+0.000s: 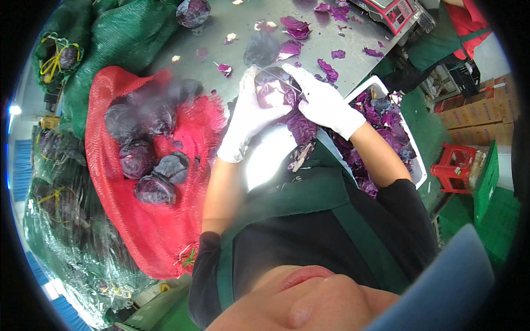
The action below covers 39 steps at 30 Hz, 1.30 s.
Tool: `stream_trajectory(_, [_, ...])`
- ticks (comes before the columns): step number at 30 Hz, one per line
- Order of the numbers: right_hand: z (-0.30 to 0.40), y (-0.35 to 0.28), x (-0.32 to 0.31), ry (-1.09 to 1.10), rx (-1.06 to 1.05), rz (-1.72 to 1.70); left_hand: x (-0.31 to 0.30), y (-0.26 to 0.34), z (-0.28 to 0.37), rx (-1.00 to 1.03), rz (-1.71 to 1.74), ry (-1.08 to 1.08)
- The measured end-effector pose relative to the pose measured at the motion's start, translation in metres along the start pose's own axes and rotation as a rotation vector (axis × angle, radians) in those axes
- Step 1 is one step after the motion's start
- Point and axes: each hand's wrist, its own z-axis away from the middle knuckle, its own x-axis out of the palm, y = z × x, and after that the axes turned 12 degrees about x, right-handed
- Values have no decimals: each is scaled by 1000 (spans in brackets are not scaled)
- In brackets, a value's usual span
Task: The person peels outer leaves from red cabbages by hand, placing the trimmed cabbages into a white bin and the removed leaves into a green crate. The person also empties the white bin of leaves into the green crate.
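Observation:
A trimmed red cabbage head [271, 93] is between my two gloved hands, above the near edge of the metal table. My left hand [250, 116] cups it from the left and below, thumb across its front. A thin knife blade [285, 78] slants over the cabbage and runs into my right hand [325, 101]; the handle is hidden in the white glove. Loose outer leaves [302, 126] hang just under the cabbage, over a bright, glaring surface. To the left, several dark red cabbages [138, 159] lie on a red mesh sack [120, 223].
Leaf scraps [296, 27] litter the metal table [232, 12]. A white bin [420, 167] of purple leaves stands right, below a scale [391, 14]. Green mesh sacks [124, 37] line the left. Another person [439, 45], cartons [480, 107] and a red stool [453, 167] are farther right.

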Motion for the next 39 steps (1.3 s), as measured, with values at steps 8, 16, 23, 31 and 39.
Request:
stream_trajectory(8, [-16, 10, -10, -71, 158, 22, 15, -7, -22, 75, -434, -73])
stream_trajectory(16, [-54, 107, -32, -523, 851, -483, -23, -9, -20, 135, -103, -362])
stream_trajectory(23, [-40, 47, -46, 170, 225, 12, -37, 2, -33, 110, -18, -395])
stream_trajectory(31, [-4, 18, -26, -123, 288, -51, 30, -4, 2, 48, -472, -52])
stream_trajectory(39, [10, 21, -35, -68, 227, -17, 69, -11, 2, 399, -678, 86])
